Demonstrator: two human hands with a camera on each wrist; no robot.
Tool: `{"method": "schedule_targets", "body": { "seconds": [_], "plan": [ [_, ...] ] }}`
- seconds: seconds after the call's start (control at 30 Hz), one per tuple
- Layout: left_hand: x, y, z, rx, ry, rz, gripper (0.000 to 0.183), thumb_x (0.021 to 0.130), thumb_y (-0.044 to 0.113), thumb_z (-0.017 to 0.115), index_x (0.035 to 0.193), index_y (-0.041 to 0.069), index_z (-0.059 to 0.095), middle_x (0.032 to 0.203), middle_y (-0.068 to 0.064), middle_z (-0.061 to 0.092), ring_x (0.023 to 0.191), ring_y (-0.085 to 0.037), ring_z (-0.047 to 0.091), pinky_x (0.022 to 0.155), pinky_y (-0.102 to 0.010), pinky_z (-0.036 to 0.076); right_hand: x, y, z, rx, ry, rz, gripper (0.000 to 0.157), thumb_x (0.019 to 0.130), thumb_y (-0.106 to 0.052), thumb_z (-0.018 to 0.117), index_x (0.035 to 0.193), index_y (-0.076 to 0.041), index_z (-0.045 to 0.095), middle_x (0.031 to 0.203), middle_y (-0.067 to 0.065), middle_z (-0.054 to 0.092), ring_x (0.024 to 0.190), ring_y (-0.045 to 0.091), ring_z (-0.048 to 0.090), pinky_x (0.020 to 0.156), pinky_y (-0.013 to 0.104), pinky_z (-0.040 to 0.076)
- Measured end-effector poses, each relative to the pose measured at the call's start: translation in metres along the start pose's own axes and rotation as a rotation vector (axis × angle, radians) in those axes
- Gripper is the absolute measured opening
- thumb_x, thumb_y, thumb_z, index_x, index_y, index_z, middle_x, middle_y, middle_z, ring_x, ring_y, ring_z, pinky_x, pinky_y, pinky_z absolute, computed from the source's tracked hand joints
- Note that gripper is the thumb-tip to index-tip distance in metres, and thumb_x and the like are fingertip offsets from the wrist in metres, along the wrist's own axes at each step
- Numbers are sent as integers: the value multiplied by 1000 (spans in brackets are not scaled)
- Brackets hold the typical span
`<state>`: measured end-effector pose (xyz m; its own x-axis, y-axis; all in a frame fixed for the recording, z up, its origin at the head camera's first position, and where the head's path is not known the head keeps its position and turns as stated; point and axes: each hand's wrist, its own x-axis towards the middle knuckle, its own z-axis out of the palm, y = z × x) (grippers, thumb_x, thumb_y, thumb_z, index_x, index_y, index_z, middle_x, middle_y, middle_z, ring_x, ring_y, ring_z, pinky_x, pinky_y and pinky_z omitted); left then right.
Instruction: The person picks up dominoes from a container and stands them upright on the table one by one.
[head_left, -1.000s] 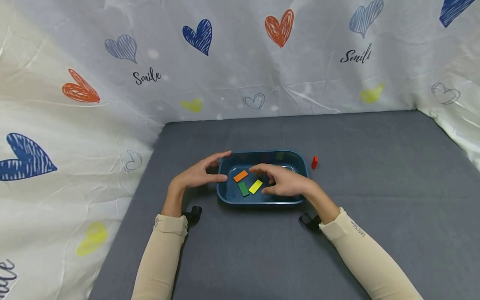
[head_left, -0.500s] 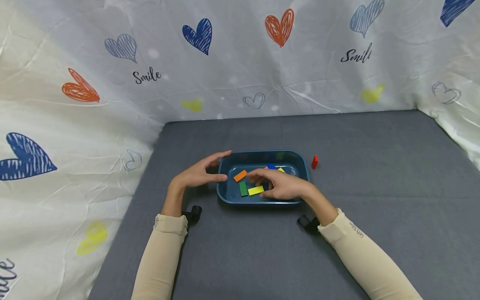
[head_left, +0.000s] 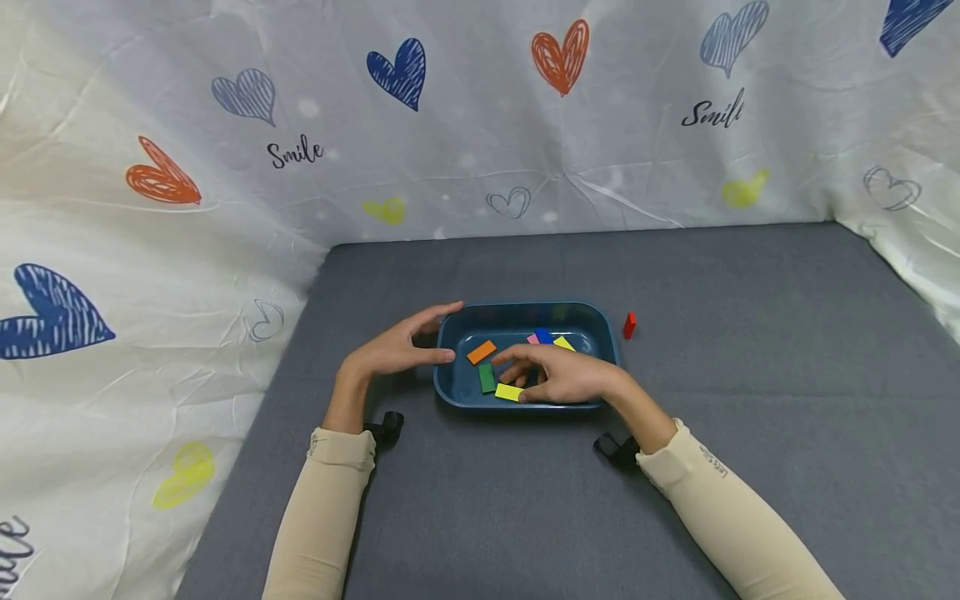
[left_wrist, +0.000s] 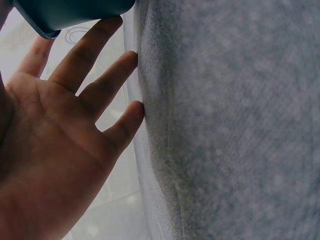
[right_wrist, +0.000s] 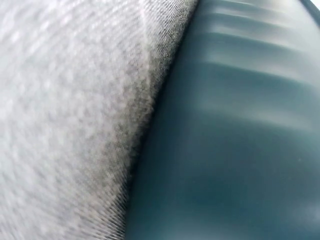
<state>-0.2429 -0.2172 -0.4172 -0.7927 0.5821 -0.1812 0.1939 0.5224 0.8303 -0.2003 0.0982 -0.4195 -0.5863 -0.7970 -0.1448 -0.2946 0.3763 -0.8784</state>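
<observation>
My left hand [head_left: 403, 343] is at the left end of a dark blue tray [head_left: 525, 406], thumb and index finger at its rim. In the left wrist view, the spread fingers are fairly straight, with one fingertip under the tray [left_wrist: 75, 12]. My right hand [head_left: 566, 373] reaches into the tray, its thumb over the right end of a yellow block [head_left: 508, 392] and curled fingers just behind it. A green block [head_left: 487, 378] and an orange block [head_left: 482, 352] lie left of it. The right wrist view shows only the tray's outer wall [right_wrist: 235, 150] and cloth.
Behind the right hand lie a blue block [head_left: 543, 336], a pink block [head_left: 532, 339] and another yellow block [head_left: 564, 342], partly hidden. A red block [head_left: 630, 325] stands on the grey cloth [head_left: 480, 500] right of the tray. A patterned curtain [head_left: 465, 125] hangs behind.
The right hand has shifted slightly, and the yellow block has turned and slid towards the tray's near wall. Blue, pink and second yellow blocks have come into view. The left hand stays put.
</observation>
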Motion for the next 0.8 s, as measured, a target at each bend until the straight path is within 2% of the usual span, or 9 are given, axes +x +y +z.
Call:
{"method": "schedule_targets", "body": {
  "seconds": [0.47, 0.8],
  "plan": [
    [-1, 1, 0, 16, 3, -5, 79, 95, 32, 74, 159, 42, 29, 170, 3, 21, 153, -40, 29, 117, -68, 29, -2, -1, -4, 90, -166, 5, 43, 105, -6, 53, 148, -2, 47, 129, 10, 70, 119, 19, 66, 102, 35, 53],
    [0, 0, 0, 8, 4, -7, 79, 95, 31, 74, 159, 41, 30, 169, 3, 22, 153, -40, 29, 118, -69, 28, -1, 4, -7, 154, -202, -21, 43, 106, -8, 52, 148, 0, 46, 132, 13, 69, 123, 21, 65, 105, 37, 52]
  ]
}}
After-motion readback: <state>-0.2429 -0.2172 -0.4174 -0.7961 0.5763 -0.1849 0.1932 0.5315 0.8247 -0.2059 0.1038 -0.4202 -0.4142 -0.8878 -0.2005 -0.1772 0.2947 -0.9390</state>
